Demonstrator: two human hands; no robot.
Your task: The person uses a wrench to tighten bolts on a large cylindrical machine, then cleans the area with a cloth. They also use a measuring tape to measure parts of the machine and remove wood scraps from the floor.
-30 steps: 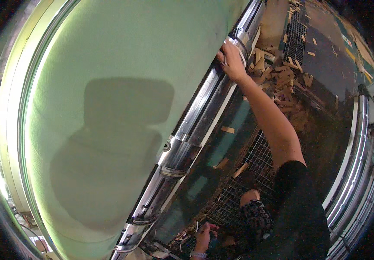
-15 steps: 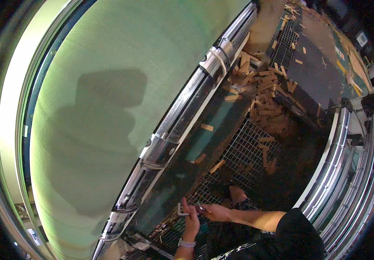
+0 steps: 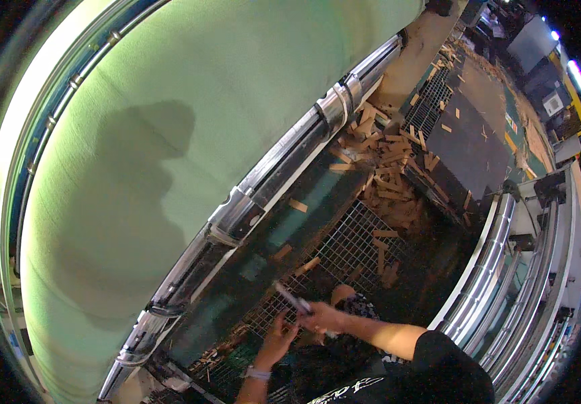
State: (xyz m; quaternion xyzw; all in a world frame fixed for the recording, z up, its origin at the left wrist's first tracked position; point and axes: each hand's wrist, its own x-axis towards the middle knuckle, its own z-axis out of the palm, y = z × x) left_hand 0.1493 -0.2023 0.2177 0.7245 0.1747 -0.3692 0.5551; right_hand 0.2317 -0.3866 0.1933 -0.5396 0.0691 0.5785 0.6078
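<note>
My right hand (image 3: 320,318) is closed around a slim, pale, metal-looking tool (image 3: 292,296), blurred by motion, which sticks out up and to the left. Its exact kind does not show. Just left of it, my left hand (image 3: 279,339) is raised with thumb and fingers apart, and I see nothing held in it. A light watch-like band (image 3: 258,372) circles the left wrist. Both hands are low in the picture, above a metal floor grate (image 3: 354,236).
A long chrome roller bar (image 3: 280,158) runs diagonally beside a large pale-green sheet (image 3: 236,87) on my left. More shiny rollers (image 3: 472,269) curve along the right. Several wooden strips (image 3: 391,158) lie heaped beyond the grate, with a dark mat (image 3: 468,131) farther off.
The pale L-shaped piece at my left hand no longer shows there; a slim tool now points up from my right hand. My view has shifted, and both hands appear farther left.
</note>
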